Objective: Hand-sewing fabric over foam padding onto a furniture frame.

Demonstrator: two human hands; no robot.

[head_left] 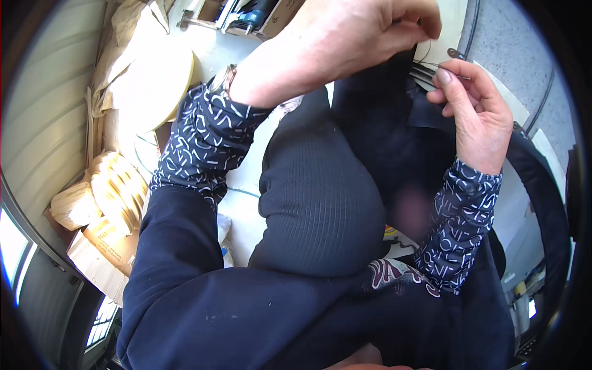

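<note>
My left hand point(345, 46) reaches across the top of the view, a watch point(229, 80) on its wrist. Its fingers are curled in near the upper edge, and what lies between them, if anything, is hidden. To its right, my right hand point(478, 102) pinches a thin wire-like strand point(449, 68) between thumb and forefinger. A fine loop of the strand shows between the two hands. Just below it, several thin dark strips point(423, 75) stick out beside my right fingertips. What they belong to is hard to make out against the black cloth.
Black ribbed fabric point(320, 203) covers my bent leg in the middle. A tray of tools point(246, 18) stands at the top. On the left are a pale round disc point(157, 92), stacked yellowish rings point(117, 188) and a cardboard box point(102, 250). A dark cable point(546, 102) runs along the right.
</note>
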